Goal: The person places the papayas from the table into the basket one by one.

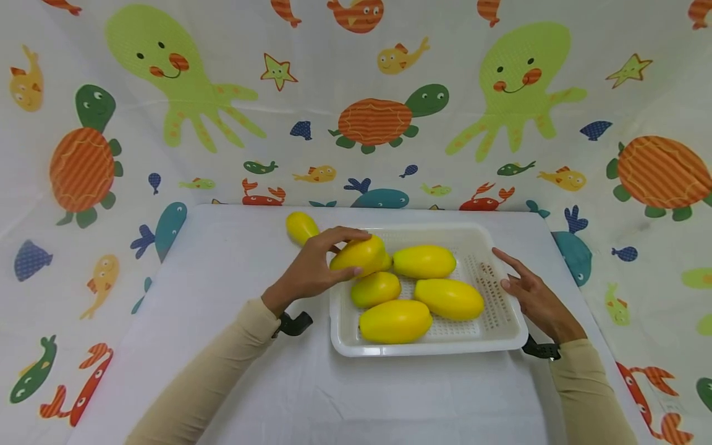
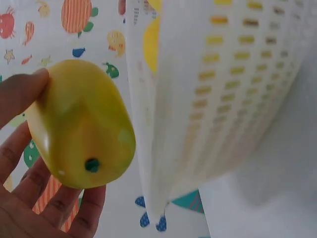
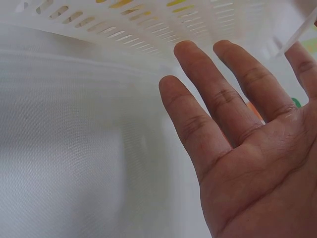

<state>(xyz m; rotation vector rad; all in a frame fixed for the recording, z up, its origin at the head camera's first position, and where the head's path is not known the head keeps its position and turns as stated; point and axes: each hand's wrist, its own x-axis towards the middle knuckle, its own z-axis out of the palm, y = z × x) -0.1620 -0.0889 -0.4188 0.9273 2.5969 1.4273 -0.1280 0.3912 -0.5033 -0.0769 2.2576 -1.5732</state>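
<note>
My left hand (image 1: 308,266) grips a yellow papaya (image 1: 360,254) over the left end of a white perforated basket (image 1: 428,350). In the left wrist view the held papaya (image 2: 81,124) shows a small dark green stem spot, with the thumb on one side and the fingers on the other. Several more yellow papayas (image 1: 449,300) lie inside the basket; one is partly hidden behind the held one. At the basket's right end, my right hand (image 1: 536,303) touches the rim with straight fingers. In the right wrist view its fingers (image 3: 213,94) reach along the basket's outer side.
Another yellow papaya (image 1: 302,228) lies on the table outside the basket, behind the left hand. A white cloth covers the table (image 1: 250,383). A curtain (image 1: 222,167) printed with sea animals hangs behind and along both sides.
</note>
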